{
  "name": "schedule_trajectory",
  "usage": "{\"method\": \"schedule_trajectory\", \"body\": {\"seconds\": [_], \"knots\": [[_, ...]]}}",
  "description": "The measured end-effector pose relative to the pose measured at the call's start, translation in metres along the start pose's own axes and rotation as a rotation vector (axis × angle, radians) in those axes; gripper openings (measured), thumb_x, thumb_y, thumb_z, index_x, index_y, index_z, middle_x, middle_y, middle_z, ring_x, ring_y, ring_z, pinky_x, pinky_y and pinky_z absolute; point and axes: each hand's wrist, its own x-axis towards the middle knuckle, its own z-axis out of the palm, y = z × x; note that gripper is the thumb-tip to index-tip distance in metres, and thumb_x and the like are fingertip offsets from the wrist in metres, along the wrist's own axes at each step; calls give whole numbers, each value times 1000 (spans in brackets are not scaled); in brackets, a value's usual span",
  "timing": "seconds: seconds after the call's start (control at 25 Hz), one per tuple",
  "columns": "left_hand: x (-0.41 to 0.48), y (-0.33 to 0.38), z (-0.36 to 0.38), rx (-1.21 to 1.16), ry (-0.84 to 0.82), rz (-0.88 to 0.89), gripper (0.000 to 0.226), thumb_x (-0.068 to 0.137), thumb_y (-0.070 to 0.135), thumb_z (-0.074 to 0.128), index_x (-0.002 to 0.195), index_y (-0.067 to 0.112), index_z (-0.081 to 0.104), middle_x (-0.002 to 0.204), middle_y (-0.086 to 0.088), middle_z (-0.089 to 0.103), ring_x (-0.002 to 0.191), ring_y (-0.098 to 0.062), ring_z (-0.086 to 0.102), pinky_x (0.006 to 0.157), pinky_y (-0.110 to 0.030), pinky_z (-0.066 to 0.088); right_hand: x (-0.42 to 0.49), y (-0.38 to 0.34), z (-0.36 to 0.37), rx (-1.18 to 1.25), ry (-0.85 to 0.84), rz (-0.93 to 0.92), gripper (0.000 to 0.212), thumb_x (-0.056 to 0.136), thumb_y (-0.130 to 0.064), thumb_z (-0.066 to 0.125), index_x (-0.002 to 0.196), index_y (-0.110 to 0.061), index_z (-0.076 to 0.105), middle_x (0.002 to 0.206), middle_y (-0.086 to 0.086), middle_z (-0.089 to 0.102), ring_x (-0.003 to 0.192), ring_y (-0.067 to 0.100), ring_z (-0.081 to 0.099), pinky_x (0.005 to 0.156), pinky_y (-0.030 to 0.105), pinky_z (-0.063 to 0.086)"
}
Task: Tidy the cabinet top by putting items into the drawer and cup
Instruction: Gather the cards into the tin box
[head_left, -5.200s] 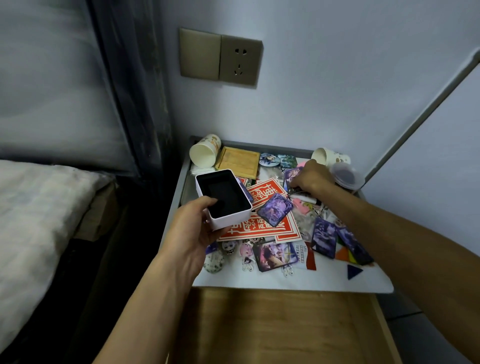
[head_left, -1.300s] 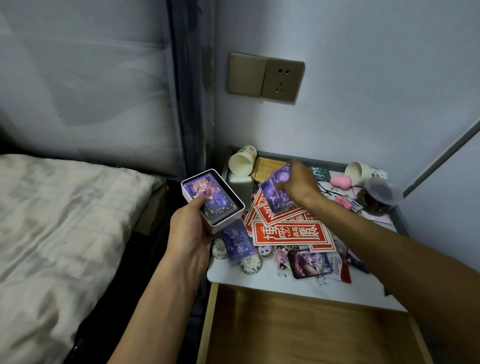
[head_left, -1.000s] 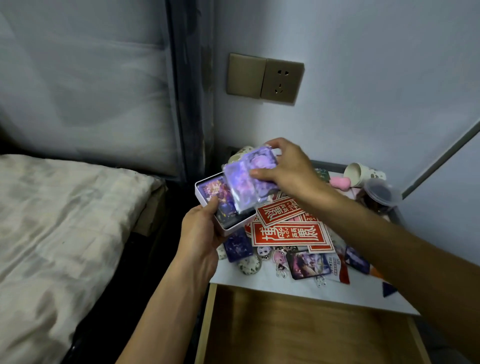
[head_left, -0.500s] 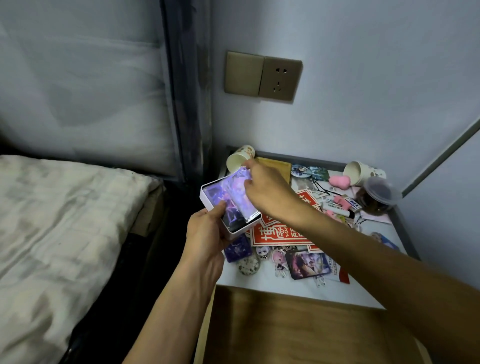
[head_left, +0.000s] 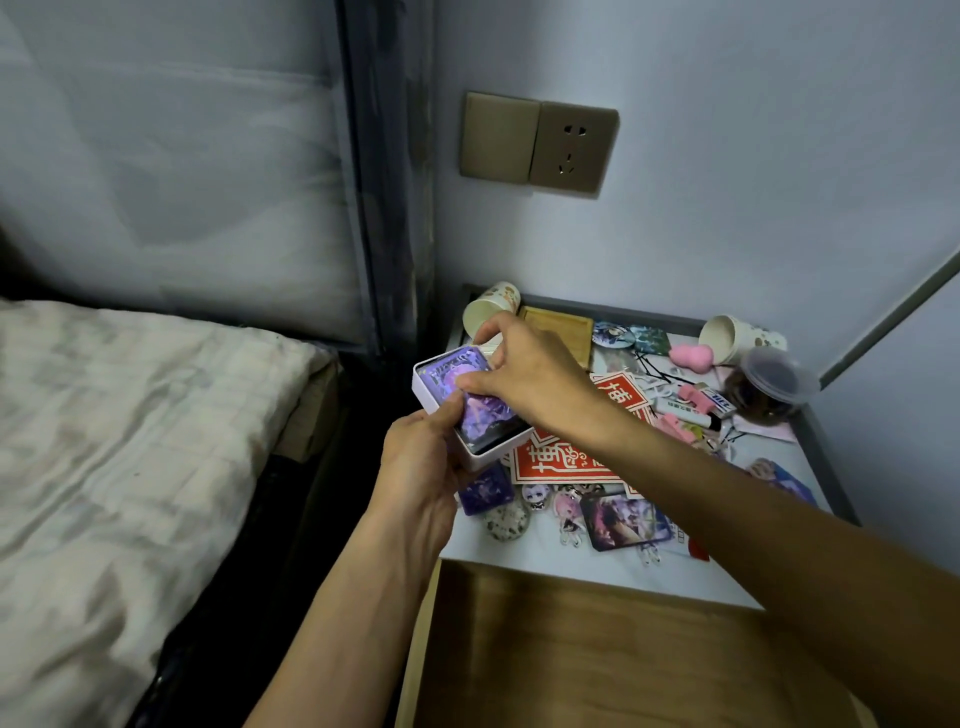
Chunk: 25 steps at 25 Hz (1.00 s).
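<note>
My left hand (head_left: 423, 467) grips a small white box (head_left: 483, 453) above the cabinet's left edge. A shiny purple card (head_left: 480, 410) lies in the box, and my right hand (head_left: 524, 374) pinches its far end from above. On the white cabinet top (head_left: 550, 551) lie more purple cards (head_left: 623, 519), red paper cuttings (head_left: 561, 462), small figure charms (head_left: 563, 512) and pink clips (head_left: 696, 400). One paper cup (head_left: 485, 312) lies on its side at the back left, another paper cup (head_left: 737, 338) at the back right. The wooden drawer (head_left: 597, 660) stands pulled out below.
A bed with a pale cover (head_left: 130, 441) sits left of the cabinet, with a dark gap between them. A clear plastic lidded tub (head_left: 774, 384) stands at the right rim. A wall socket (head_left: 540, 143) is above. A thin wooden box (head_left: 561, 327) lies at the back.
My right hand lifted a purple card off the cabinet top, carried it left and lowered it into the white box held by my left hand.
</note>
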Motion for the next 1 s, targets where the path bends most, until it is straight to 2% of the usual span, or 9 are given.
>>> {"method": "schedule_trajectory", "body": {"seconds": [0.12,0.2,0.32,0.4,0.48,0.56,0.76,0.88,1.0], "knots": [[5,5,-3,-43,45,23,20,96,12,57,109,-2,64,92,-18,72,73,-26,68,78,-48,57,-9,13,-13,36,85,-71,24,87,-22,70,108,-22,60,87,-7,60,79,10,58,67,23,48],[6,7,-4,-54,60,23,20,97,13,56,110,-1,63,94,-17,72,76,-27,68,81,-50,56,-27,37,-29,25,-48,-30,18,88,-19,69,103,-26,61,88,-10,59,80,7,60,67,17,49],[3,4,-1,-46,49,11,15,96,14,57,102,2,64,81,-11,73,67,-22,69,72,-42,58,-63,92,-38,-328,-309,18,28,81,-26,75,107,-26,64,99,-10,61,85,6,56,66,14,39],[-1,1,3,-31,38,-10,13,96,14,57,98,3,64,76,-8,73,62,-19,70,66,-37,59,-81,121,-32,-555,-375,-16,40,79,-32,77,115,-26,63,113,-6,59,94,5,50,72,17,38],[-5,-2,7,-12,15,-27,14,96,14,57,100,3,64,85,-11,74,69,-22,70,74,-40,57,-93,136,-26,-583,-372,-27,53,77,-35,78,126,-27,57,124,-4,53,106,11,48,81,26,42],[-6,-6,9,5,-2,-33,17,96,15,57,105,2,63,100,-17,72,79,-26,68,83,-44,53,-96,142,-24,-564,-342,-59,59,76,-36,79,129,-27,54,125,-3,50,110,13,47,82,28,42],[-4,-4,10,11,1,-40,21,96,16,57,110,1,63,102,-16,71,76,-24,69,72,-39,58,-91,147,-22,-582,-271,-212,56,72,-38,81,122,-26,57,116,-5,48,105,10,42,85,27,41],[1,1,5,-6,17,-31,16,97,16,57,103,4,64,91,-12,73,73,-23,71,66,-38,59,-89,151,-21,-576,-233,-246,50,72,-38,80,114,-25,59,113,-7,50,104,10,41,84,26,35],[3,7,-1,-34,22,-29,15,97,16,57,102,3,64,94,-13,72,78,-25,71,76,-44,59,-81,147,-24,-469,-249,-184,30,76,-34,78,101,-27,64,102,-12,62,97,7,50,90,31,36]]}}
